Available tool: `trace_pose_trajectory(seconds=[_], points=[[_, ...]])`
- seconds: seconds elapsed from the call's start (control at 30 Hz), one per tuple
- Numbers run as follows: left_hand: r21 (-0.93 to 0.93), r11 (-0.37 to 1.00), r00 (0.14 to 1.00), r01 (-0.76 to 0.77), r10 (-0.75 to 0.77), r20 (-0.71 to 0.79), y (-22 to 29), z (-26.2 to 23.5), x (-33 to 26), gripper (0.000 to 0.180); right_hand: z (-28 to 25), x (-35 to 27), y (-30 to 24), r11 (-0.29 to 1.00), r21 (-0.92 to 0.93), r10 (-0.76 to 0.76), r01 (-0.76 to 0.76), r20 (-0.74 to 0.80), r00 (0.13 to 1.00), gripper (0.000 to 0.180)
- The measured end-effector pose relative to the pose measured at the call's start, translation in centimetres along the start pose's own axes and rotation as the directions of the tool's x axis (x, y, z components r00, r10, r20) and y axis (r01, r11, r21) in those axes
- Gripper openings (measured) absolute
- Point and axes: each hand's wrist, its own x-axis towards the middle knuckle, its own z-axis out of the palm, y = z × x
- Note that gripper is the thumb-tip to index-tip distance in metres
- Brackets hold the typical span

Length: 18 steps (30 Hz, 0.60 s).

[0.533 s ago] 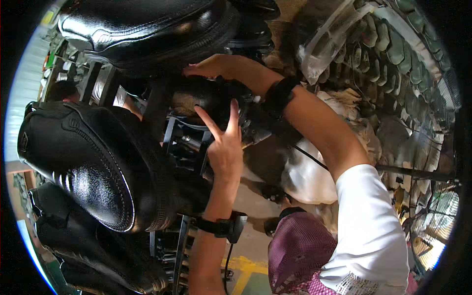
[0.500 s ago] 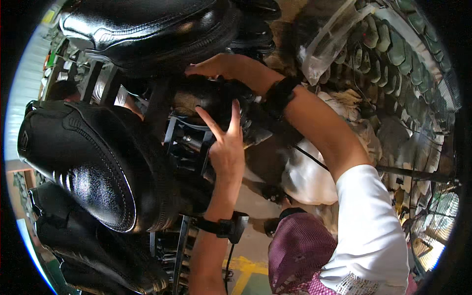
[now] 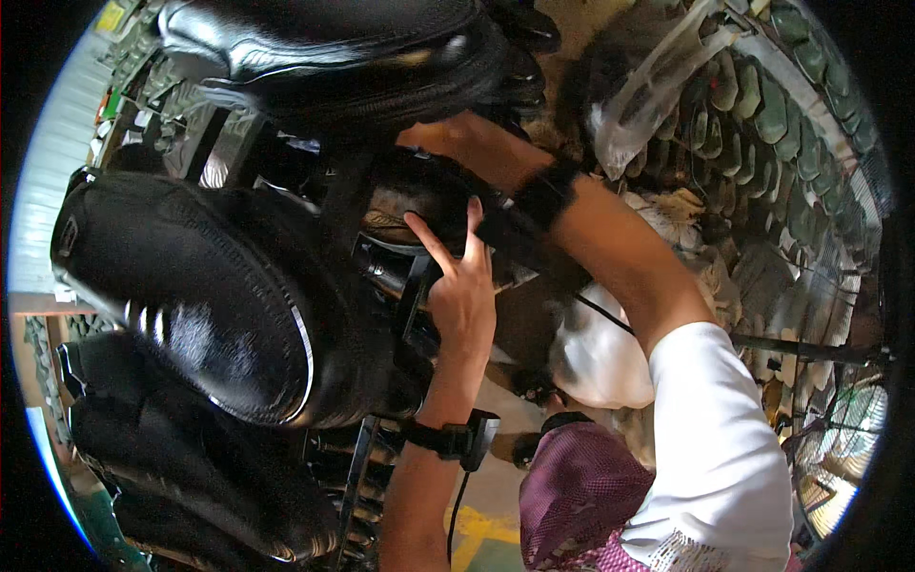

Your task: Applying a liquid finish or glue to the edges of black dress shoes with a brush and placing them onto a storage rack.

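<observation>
My left hand (image 3: 464,300) reaches up from the lower edge with two fingers stretched apart in a V. Their tips lie at a dark, shiny shoe (image 3: 393,205) on the rack; the other fingers are hidden. From the right, in a white sleeve, my right arm crosses to the far side of that shoe. Only the back of my right hand (image 3: 434,136) shows, beneath a large black leather shoe (image 3: 362,71), and its fingers are hidden. Another large black shoe (image 3: 191,296) fills the left side, close to the view.
Dark bars of a rack (image 3: 341,195) run between the shoes. More black shoes (image 3: 181,458) sit at lower left. Rows of grey-green shoe-shaped pieces (image 3: 753,124) line the right, near a clear plastic bag (image 3: 624,124) and a white sack (image 3: 600,353). Purple mesh fabric (image 3: 581,486) is below.
The view has shifted slightly, so the shoes and my left hand appear farther right. Both hands stay around the same shoe. A person at the far left has gone out of sight behind the rack.
</observation>
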Motion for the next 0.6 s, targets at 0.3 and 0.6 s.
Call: trace_pose_trajectory(seconds=[0.3, 0.6], points=[[0.048, 0.972, 0.930, -0.229, 0.204, 0.304, -2.1, -5.9, -12.5, 0.040, 2.7, -10.9, 1.0, 0.917, 0.275, 0.285, -0.288, 0.055, 0.957, 0.056], [-0.239, 0.759, 0.671, 0.606, -0.326, 0.666, -3.8, -2.7, -34.4, 0.032, 5.5, -12.0, 1.8, 0.686, 0.669, 0.328, -0.287, 0.067, 0.942, 0.081]])
